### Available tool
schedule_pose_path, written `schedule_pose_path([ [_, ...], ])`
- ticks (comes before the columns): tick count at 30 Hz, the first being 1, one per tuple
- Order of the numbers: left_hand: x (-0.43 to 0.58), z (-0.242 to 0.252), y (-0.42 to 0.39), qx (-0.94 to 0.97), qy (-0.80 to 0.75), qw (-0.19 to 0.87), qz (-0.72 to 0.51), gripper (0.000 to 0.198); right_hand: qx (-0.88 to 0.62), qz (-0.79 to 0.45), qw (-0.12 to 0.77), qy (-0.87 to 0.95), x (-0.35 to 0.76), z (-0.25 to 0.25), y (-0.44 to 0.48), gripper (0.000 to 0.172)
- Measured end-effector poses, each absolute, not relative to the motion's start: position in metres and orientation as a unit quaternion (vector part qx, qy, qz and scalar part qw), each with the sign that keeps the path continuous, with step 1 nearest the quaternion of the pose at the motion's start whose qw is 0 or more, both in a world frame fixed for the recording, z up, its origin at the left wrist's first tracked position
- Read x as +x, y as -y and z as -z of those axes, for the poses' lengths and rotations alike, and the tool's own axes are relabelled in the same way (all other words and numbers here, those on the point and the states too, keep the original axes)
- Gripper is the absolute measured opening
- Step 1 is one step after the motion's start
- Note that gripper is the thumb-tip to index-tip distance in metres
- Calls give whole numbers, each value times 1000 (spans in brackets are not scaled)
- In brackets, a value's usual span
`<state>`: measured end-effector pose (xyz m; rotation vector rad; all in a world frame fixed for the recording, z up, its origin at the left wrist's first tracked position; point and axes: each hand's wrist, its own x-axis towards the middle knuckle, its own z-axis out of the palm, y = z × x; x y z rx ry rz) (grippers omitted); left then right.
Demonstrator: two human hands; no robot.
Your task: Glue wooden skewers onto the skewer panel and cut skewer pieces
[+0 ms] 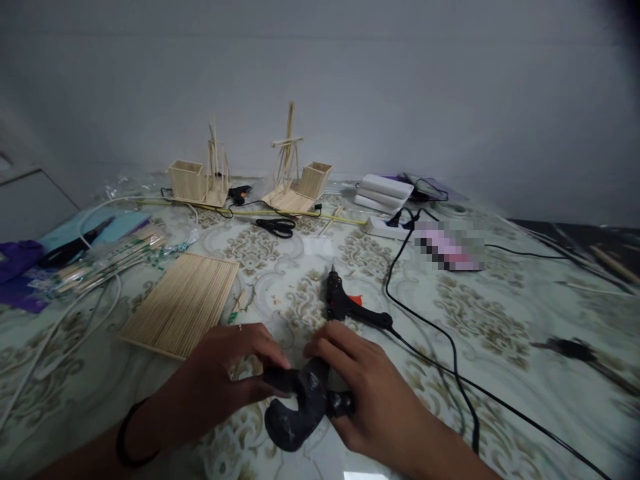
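Low in front of me, both hands hold a glossy black hook-ended tool whose exact kind I cannot make out. My left hand pinches a black arm of it between thumb and fingers. My right hand wraps round its other side, where a short black knob sticks out by the palm. Just beyond my right hand lies a black glue gun with an orange-red part beside it, nozzle pointing away. Left of it a flat panel of thin wooden sticks rests on the patterned tablecloth.
Two stick-built models stand by the wall, with black scissors before them. Bagged sticks lie left. A white power strip has black plugs; a black cable crosses the right side. A pink blurred object lies beside the strip.
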<state>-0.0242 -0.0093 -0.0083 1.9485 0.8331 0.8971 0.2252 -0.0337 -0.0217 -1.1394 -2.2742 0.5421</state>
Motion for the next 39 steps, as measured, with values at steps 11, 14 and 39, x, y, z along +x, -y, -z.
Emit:
schedule_pose_path([
  [11,-24,9,11,735,-382,438,-350,25,-427,-140,279,849,224,21,35,34],
  [14,-26,12,11,746,-383,417,-349,26,-426,-135,280,849,224,22,35,35],
  [39,-29,22,13,738,-362,472,-318,29,-415,-101,305,851,222,25,35,38],
])
